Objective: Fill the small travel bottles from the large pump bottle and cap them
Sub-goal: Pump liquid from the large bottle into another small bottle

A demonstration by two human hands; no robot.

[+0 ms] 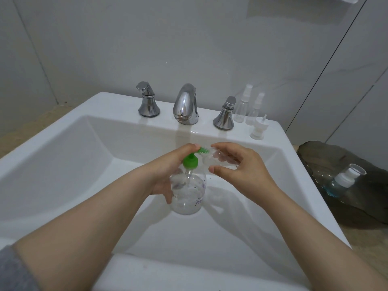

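Note:
Over the sink basin, my left hand (168, 171) grips a large clear pump bottle (189, 194) with a green pump head (192, 159); one finger lies on top of the pump. My right hand (237, 164) holds a small clear travel bottle (218, 159) tilted on its side, its mouth at the green nozzle. Two capped clear spray bottles (244, 106) (255, 111) stand on the sink ledge at the back right. A loose white spray cap (258, 129) stands in front of them.
The white sink (63, 143) has a chrome faucet (185, 106) and two chrome handles (148, 100) (225, 114) on its back ledge. To the right, a dark tray (315, 152) holds a bottle of blue liquid (340, 181) with a white flip cap.

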